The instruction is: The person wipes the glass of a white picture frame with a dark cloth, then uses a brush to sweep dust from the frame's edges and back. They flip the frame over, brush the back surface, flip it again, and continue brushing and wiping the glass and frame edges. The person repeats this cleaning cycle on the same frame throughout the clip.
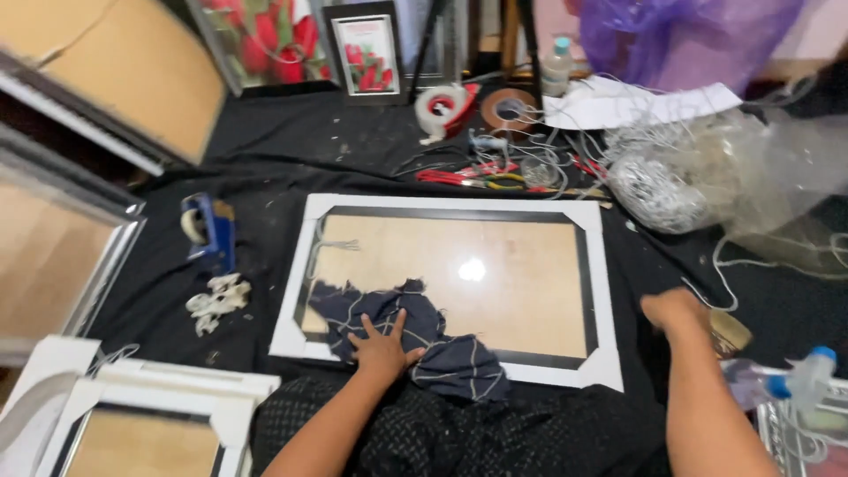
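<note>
The left hand [382,346] lies flat, fingers spread, on a dark blue cloth [402,331] on the glass of a white picture frame [601,291]. The right hand [676,309] rests beside the frame; its fingers are hidden.

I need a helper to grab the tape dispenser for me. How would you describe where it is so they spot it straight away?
Start at the large white-cornered picture frame lying flat on the black cloth. Look just left of its upper-left corner: the blue handheld tape dispenser lies there, above a small pile of white scraps. It is the only blue tool on that side.
</note>
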